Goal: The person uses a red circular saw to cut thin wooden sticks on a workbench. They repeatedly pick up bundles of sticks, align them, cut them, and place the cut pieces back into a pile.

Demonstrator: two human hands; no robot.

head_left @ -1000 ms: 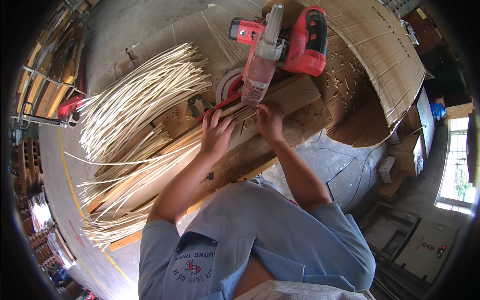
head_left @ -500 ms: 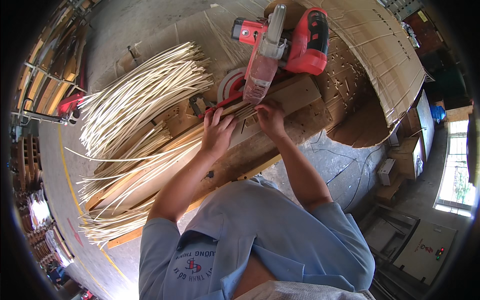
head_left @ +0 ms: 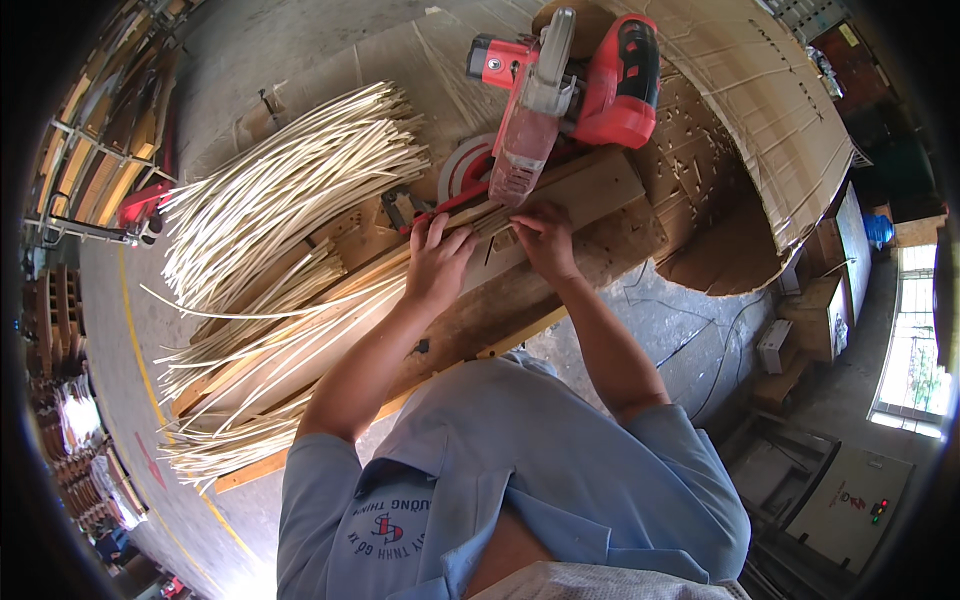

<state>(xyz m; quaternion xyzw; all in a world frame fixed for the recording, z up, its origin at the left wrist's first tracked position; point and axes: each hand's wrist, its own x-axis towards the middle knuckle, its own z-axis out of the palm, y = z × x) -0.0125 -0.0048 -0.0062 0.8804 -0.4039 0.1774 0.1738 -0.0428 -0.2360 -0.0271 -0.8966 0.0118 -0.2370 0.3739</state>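
Observation:
A bundle of thin pale rods (head_left: 345, 310), like rattan canes, lies along a wooden board and runs under my hands. My left hand (head_left: 437, 265) is wrapped over the rods, its fingertips at the red base of a miter saw (head_left: 525, 150). Farther right, my right hand (head_left: 545, 238) pinches the rod ends just below the saw's guard. The saw is red and black, its head raised over the board, and the guard hides part of the blade. A large pile of similar pale rods (head_left: 300, 190) lies to the left of the saw.
More rods (head_left: 225, 450) stick out at the bench's near left end. A big curved cardboard sheet (head_left: 770, 120) stands behind and right of the saw, with small offcuts (head_left: 685, 160) scattered inside it. Racks of wooden parts (head_left: 105, 140) stand far left; a cable (head_left: 735, 340) crosses the floor.
Both hands stay at nearly the same place on the rods. The loose rod tip at the left has shifted slightly right; the whole view has moved a little.

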